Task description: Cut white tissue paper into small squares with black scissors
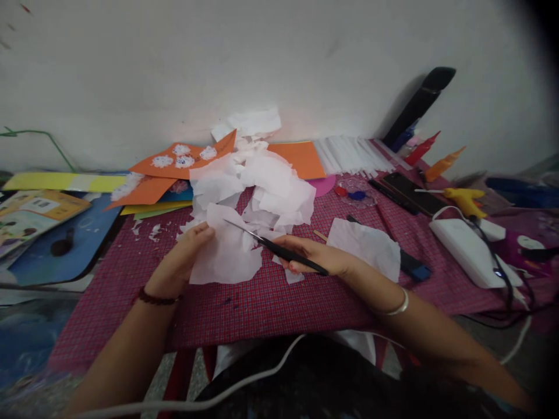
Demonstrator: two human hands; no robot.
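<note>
1. Centrally, one white paper sheet is over the near part of the table, between the two hands, in front of a bigger heap.
2. One left hand grasps this sheet at its left edge, with the thumb on top. One dark bracelet is on that wrist.
3. One right hand grasps one pair of scissors by the black handles; the blades point to the left, over the sheet. One bangle is on this wrist.
4. Behind the sheet lies one heap of white paper; its pieces overlap, so I cannot count them.
5. Beside the right forearm there is one separate white piece.
6. Left of the heap, one orange paper bears four white rosettes.
7. At the right side are one yellow glue gun, one red bottle and one orange bottle.
8. Under these is one checked red cloth.
</note>
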